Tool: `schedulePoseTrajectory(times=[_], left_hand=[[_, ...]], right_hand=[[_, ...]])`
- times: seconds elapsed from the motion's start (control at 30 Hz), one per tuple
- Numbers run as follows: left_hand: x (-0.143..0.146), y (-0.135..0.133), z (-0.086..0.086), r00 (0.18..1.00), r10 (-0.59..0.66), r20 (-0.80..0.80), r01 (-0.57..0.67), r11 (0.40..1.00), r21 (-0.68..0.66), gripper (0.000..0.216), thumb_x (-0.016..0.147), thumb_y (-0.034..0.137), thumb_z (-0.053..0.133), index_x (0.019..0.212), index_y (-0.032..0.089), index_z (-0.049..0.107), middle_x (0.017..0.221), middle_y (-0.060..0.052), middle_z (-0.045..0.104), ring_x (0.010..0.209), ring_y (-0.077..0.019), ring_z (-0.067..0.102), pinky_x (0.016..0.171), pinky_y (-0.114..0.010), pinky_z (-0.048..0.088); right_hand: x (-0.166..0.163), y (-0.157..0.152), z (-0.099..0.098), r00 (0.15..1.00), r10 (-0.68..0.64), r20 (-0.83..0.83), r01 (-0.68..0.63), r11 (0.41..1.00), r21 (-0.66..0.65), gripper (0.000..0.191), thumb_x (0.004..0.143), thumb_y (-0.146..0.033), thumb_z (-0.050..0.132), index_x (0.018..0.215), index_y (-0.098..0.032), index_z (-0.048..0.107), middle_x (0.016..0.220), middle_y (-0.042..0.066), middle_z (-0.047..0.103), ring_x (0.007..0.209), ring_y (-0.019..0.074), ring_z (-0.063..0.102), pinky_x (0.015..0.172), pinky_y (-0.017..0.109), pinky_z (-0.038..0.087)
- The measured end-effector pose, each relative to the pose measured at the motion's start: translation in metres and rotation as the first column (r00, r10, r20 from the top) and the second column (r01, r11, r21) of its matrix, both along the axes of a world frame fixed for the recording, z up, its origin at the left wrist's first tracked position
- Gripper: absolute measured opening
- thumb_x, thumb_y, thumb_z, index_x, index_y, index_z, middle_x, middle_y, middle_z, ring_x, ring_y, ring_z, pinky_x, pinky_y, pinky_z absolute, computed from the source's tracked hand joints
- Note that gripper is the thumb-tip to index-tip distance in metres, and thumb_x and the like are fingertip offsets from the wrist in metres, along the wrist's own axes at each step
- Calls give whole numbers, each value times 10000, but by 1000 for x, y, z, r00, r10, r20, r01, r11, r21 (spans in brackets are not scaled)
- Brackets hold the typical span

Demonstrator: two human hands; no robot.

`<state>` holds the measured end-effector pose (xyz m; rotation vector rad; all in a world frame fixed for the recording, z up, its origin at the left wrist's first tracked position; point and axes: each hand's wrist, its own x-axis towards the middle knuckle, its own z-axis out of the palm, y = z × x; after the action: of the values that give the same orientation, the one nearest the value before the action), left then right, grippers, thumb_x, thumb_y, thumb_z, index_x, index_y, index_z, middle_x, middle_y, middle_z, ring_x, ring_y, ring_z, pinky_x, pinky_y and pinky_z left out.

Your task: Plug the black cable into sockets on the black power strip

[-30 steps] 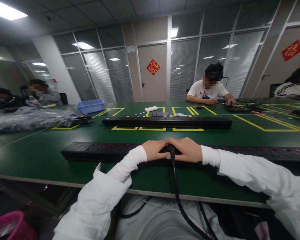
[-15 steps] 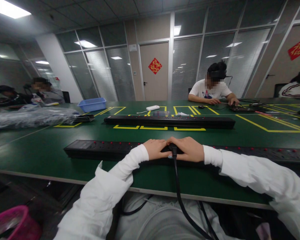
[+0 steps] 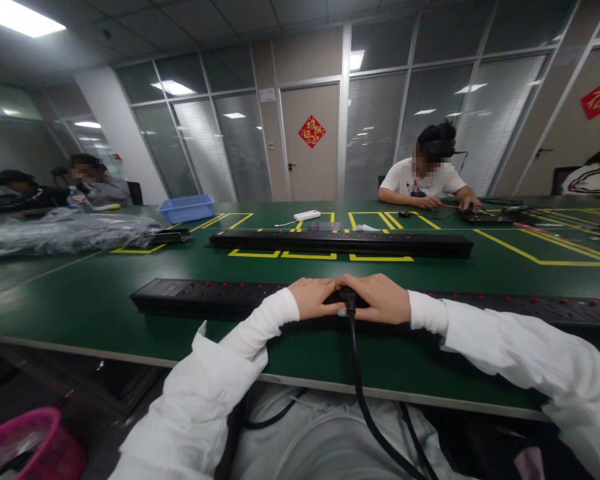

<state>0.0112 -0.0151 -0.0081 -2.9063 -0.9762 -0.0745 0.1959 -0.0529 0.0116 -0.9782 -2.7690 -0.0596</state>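
A long black power strip with red switches lies across the green table in front of me. My left hand and my right hand meet at its middle, fingers curled and pressed on a black plug seated in the strip. From the plug a black cable runs down over the table edge toward my lap. Both arms wear white sleeves.
A second black power strip lies farther back over yellow floor-tape marks. A blue bin, a white adapter and plastic-wrapped goods sit behind. Other people sit at the far and left sides. A pink bin stands below left.
The hands stay on the plug; only the view has shifted slightly, so everything sits a little to the right.
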Motion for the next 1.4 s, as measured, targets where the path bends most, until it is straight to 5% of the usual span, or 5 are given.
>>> schedulePoseTrajectory(times=[1.4], left_hand=[[-1, -1, -1, 1000, -15, 5, 15, 999, 28, 481, 786, 567, 235, 994, 190, 451, 1023, -66, 548, 890, -235, 544, 698, -330, 423]], right_hand=[[1, -1, 3, 1000, 20, 10, -19, 1000, -18, 371, 769, -368, 417, 1080, -174, 359, 885, 65, 583, 743, 182, 562, 617, 247, 360]])
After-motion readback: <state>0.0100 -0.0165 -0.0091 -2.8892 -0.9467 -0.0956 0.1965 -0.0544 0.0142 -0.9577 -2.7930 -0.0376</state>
